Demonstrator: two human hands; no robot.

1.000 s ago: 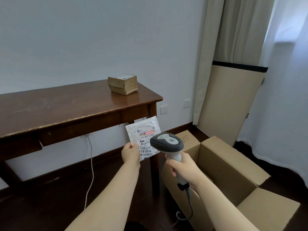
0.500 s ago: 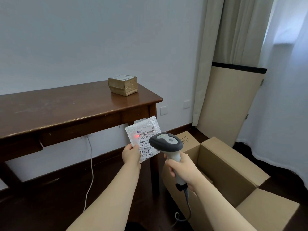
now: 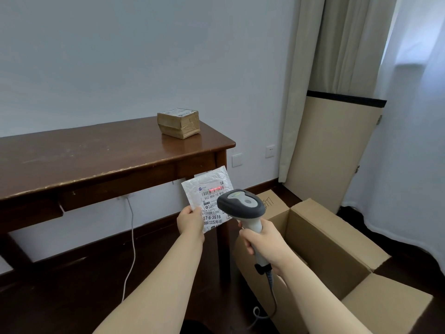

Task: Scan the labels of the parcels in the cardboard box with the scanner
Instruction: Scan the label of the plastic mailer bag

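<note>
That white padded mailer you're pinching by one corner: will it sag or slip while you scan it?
The white padded plastic mailer stands nearly flat above the left hand pinching its lower corner, so it is probably light and fairly stiff. Its glossy, crinkled film may be slippery. The red scan line sits on the barcode with the grey handheld scanner in the right hand, so it seems steady enough.

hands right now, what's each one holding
Left hand: closed on the lower left corner of the white parcel.
Right hand: closed around the handle of the scanner, aimed at the parcel's label.
</note>
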